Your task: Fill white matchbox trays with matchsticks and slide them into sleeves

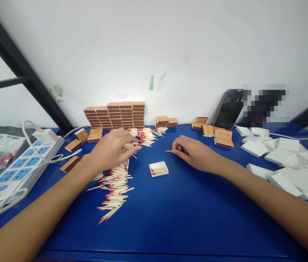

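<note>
My left hand (118, 147) hovers over a long pile of red-tipped matches (117, 185), its thumb and fingers apart. No match shows between those fingers. My right hand (188, 151) pinches a single match (167, 151) between thumb and fingertips, with the red head pointing left. Between and in front of both hands sits a small white matchbox tray (158, 175), holding several matches (159, 170) with red heads at its left end. The match pile partly disappears beneath my left hand.
Stacked matchboxes (115, 116) stand against the wall, with loose matchboxes (223, 138) on both sides. White empty trays (287, 156) are heaped at right. A power strip (20, 167) with cables lies left. A phone (228, 109) leans on the wall.
</note>
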The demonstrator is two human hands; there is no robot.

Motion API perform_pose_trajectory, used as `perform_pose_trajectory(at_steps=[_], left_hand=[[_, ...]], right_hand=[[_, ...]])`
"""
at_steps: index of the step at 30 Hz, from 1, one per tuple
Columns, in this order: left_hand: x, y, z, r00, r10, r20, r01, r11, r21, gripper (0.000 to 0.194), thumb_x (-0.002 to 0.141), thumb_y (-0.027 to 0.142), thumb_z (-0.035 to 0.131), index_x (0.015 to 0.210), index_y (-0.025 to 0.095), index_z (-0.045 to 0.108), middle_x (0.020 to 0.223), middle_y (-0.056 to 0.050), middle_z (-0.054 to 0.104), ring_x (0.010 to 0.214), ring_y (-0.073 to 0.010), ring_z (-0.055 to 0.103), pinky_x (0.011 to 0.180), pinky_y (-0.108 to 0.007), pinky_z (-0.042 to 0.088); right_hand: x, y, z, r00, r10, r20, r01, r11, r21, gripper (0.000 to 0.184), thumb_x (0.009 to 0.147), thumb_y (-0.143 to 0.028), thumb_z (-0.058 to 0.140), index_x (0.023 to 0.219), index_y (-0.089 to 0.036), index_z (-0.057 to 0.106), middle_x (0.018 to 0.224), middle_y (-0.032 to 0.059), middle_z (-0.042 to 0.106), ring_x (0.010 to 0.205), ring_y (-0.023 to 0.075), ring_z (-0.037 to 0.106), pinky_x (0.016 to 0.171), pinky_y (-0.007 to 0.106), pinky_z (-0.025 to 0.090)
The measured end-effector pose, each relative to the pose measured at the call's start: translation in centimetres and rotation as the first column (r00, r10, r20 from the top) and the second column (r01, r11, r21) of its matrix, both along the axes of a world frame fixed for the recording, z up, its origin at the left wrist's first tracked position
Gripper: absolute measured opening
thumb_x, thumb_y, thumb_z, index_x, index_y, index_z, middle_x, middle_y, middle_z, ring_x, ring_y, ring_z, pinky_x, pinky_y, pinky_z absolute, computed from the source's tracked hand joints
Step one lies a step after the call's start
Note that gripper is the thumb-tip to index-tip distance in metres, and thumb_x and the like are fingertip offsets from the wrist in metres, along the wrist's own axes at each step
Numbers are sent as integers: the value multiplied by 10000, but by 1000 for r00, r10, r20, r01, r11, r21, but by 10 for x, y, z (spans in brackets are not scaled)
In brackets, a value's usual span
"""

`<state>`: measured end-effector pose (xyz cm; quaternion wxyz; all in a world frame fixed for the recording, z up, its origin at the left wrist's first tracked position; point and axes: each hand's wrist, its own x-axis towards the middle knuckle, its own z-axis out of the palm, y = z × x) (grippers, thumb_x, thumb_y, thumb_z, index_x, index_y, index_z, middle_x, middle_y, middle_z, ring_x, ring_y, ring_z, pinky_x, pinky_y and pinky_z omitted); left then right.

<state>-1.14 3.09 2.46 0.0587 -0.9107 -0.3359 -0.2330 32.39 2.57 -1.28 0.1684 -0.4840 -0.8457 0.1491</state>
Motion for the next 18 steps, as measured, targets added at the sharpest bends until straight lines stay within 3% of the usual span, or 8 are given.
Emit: perform_pose_trajectory(at_steps=[3, 7, 14, 18], left_hand=[[-19, 16, 4, 992, 120, -46, -118, 992, 40, 327, 1076, 409, 550, 1038, 186, 786, 975, -113, 768, 945, -271, 697, 820, -385, 542], [-31, 24, 7, 979, 183, -95, -186, 982, -28, 292, 1015, 397, 592, 1062, 186, 787, 962, -108, 768, 933, -278, 691, 809, -394, 523], [-36, 15, 28, 986, 153, -59, -163, 961, -225, 219, 876, 408, 734, 779, 214, 763, 601, 12, 585, 563, -144, 544, 573, -285, 358], [-35, 7, 36, 991, 99, -88, -126, 914, -385, 227, 837, 455, 809, 799, 232, 788, 547, 54, 491, 485, -106, 447, 492, -263, 289]], right_hand=[[-1, -2, 2, 1000, 6, 15, -6, 1000, 5, 203, 1073, -364, 481, 1035, -229, 629, 1009, 71, 642, 830, 217, 612, 737, 358, 459], [-1, -1, 2, 1000, 12, 28, -12, 1000, 7, 196, 1065, -358, 486, 1032, -233, 633, 1005, 69, 647, 819, 216, 615, 727, 351, 458], [0, -1, 1, 999, 30, 36, -30, 999, 15, 222, 1075, -386, 471, 1046, -228, 624, 995, 67, 639, 824, 219, 602, 740, 358, 450], [0, -1, 1, 998, 31, 45, -32, 999, 16, 208, 1065, -353, 468, 1041, -226, 630, 995, 71, 646, 824, 220, 610, 741, 360, 453]])
